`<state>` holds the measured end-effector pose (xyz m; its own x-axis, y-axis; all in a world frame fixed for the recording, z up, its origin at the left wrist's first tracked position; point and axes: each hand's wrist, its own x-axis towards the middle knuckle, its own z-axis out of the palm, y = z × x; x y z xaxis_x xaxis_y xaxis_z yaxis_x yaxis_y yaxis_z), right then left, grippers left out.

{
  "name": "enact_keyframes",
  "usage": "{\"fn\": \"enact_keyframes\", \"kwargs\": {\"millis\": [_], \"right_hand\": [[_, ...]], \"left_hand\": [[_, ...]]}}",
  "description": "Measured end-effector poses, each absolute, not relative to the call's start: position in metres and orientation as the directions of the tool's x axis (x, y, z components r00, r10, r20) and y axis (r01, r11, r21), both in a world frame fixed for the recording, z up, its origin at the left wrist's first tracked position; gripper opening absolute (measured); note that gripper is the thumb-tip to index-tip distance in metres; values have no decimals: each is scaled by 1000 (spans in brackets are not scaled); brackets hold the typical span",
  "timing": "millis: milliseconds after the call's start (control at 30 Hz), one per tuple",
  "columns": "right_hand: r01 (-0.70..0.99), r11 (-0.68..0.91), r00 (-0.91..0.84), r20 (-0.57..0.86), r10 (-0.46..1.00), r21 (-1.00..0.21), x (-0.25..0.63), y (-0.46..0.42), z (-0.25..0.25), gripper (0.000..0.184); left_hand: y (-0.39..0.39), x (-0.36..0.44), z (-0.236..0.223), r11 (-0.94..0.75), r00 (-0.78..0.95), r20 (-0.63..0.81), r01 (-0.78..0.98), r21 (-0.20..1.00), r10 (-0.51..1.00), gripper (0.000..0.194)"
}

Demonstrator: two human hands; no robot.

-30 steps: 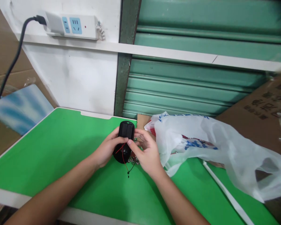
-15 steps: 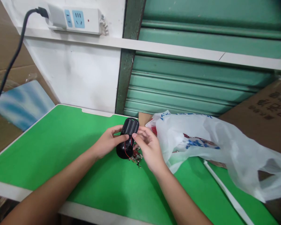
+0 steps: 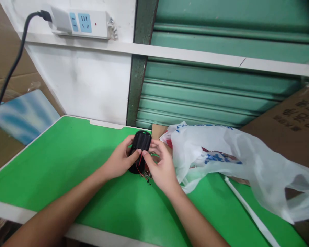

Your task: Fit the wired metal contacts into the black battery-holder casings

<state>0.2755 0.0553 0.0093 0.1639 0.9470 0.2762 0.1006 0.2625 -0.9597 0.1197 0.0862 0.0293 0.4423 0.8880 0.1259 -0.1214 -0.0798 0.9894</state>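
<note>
A black oval plastic housing [image 3: 141, 142] with ribbed slots on top is held over the green table [image 3: 67, 164]. My left hand [image 3: 119, 159] grips its left side, thumb on top. My right hand [image 3: 161, 164] closes on its right side, with thumb and forefinger pinched at a thin red wire [image 3: 138, 164] that runs down the housing. Small metal parts [image 3: 146, 175] lie on the table just below the housing, partly hidden by my right hand.
A white plastic bag [image 3: 237, 161] with blue print lies to the right on the table. A white strip [image 3: 249, 212] runs toward the front right. Cardboard [image 3: 290, 127] stands at the right. A power strip [image 3: 79, 22] with a black cable [image 3: 12, 68] hangs on the wall.
The housing has turned a little in my hands and its red wire now hangs lower in front. My right thumb and forefinger have closed in on the wire.
</note>
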Motion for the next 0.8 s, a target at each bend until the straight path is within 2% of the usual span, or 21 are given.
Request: {"fn": "enact_keyframes", "kwargs": {"millis": [133,300,400,533,800], "right_hand": [[99,265,163,278,947,-959,275,55,10,34],[-12,251,136,248,959,-968,279,59,6,33],[-25,190,133,185,974,-982,282,62,2,32],[-53,99,113,93,989,-994,285,67,-4,33],[-69,90,10,89,996,-994,289,66,3,46]], "left_hand": [[85,120,28,-87,441,126,-108,990,889,48],[91,117,34,-56,417,104,-124,991,903,41],[94,114,37,25,382,27,-131,991,924,39],[94,113,39,170,385,-96,-163,972,918,45],[93,114,42,114,331,-50,-178,977,942,57]]}}
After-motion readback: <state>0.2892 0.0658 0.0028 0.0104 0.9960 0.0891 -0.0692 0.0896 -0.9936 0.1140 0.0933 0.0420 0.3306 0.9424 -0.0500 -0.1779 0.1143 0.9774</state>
